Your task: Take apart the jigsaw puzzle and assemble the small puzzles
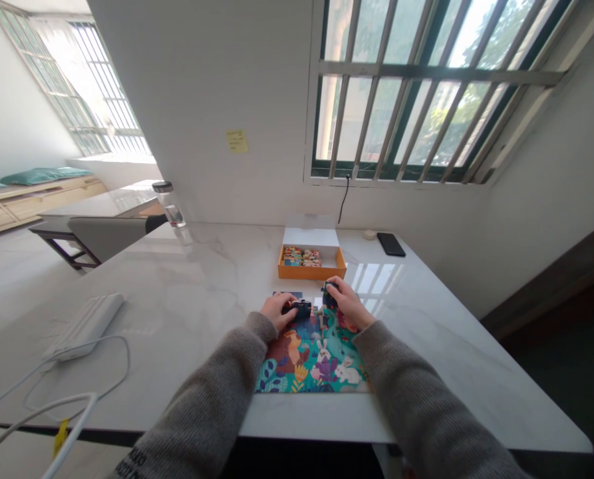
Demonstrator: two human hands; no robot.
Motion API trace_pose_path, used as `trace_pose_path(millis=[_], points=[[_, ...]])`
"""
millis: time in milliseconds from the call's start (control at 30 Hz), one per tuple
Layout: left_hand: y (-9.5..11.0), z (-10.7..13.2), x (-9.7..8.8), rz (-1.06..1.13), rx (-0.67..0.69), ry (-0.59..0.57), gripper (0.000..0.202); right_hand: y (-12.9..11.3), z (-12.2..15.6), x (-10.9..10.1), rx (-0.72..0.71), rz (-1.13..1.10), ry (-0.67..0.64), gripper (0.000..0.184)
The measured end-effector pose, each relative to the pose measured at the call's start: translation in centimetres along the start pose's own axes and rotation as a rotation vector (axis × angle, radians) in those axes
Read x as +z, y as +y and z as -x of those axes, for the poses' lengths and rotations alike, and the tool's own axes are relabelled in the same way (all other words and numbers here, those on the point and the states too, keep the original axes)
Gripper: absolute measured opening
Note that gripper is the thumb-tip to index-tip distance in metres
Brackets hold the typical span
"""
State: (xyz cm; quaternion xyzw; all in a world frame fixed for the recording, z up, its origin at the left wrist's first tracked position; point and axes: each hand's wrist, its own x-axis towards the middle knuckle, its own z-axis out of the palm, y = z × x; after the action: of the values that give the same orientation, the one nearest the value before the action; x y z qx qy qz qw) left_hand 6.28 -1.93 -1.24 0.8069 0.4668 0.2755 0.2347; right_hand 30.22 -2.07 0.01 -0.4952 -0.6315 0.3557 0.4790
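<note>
A colourful jigsaw puzzle [306, 362] with rabbits and plants lies partly assembled on the table in front of me. My left hand [278, 310] is closed on a dark puzzle piece [301, 307] at the puzzle's upper left part. Just above the upper right part, my right hand [345, 299] pinches another dark puzzle piece [329, 297], tilted up from the table. Its fingers cover part of the piece. Behind the hands stands an orange box [304, 273] with its lid raised, holding several loose puzzle pieces [301, 257].
A clear bottle [173, 209] stands at the back left. A white power strip [90, 326] with cables [84, 397] lies on the left. At the back right are a black phone [391, 244] and a small round white object [369, 234]. The marble-patterned table [456, 359] ends close to me.
</note>
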Motion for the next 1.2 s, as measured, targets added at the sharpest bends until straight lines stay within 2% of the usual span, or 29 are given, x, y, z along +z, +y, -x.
trace_pose_path(millis=[100, 233, 333, 433, 500, 567, 633, 733, 833, 900, 1000, 1200], points=[[-0.3, 0.0, 0.2, -0.002, 0.000, 0.012, 0.019, -0.9, 0.3, 0.4, 0.106, -0.277, 0.060, 0.033], [-0.6, 0.0, 0.3, 0.009, 0.011, 0.012, 0.020, -1.5, 0.4, 0.6, 0.232, -0.428, 0.066, 0.041], [-0.6, 0.0, 0.3, 0.015, 0.017, 0.014, 0.019, -1.4, 0.5, 0.5, 0.212, -0.301, 0.162, 0.040], [-0.4, 0.0, 0.2, 0.014, 0.019, 0.013, 0.019, -1.3, 0.5, 0.3, -0.025, 0.061, 0.249, 0.031], [-0.3, 0.0, 0.1, 0.012, 0.022, 0.013, 0.018, -1.3, 0.6, 0.2, -0.203, 0.278, 0.182, 0.026], [-0.2, 0.0, 0.1, 0.030, 0.025, 0.015, 0.017, -1.5, 0.7, 0.2, -0.268, 0.353, 0.085, 0.025], [-0.1, 0.0, 0.1, 0.071, 0.017, 0.036, 0.015, -1.6, 0.8, 0.5, -0.219, 0.285, 0.042, 0.029], [0.1, 0.1, 0.1, 0.130, -0.011, 0.081, 0.011, -1.7, 1.0, 1.0, -0.110, 0.035, 0.027, 0.041], [0.2, 0.1, 0.1, 0.128, -0.048, 0.096, 0.011, -2.0, 1.1, 1.4, -0.046, -0.133, -0.017, 0.037], [0.1, 0.1, 0.2, 0.125, -0.065, 0.079, 0.013, -2.4, 1.3, 1.6, -0.002, -0.168, -0.057, 0.028], [-0.1, 0.1, 0.2, 0.160, -0.057, 0.050, 0.016, -2.8, 1.7, 1.9, 0.043, -0.191, -0.098, 0.025], [-0.5, 0.1, 0.3, 0.265, -0.049, 0.015, 0.022, -2.4, 2.0, 2.4, 0.022, -0.041, -0.140, 0.025]])
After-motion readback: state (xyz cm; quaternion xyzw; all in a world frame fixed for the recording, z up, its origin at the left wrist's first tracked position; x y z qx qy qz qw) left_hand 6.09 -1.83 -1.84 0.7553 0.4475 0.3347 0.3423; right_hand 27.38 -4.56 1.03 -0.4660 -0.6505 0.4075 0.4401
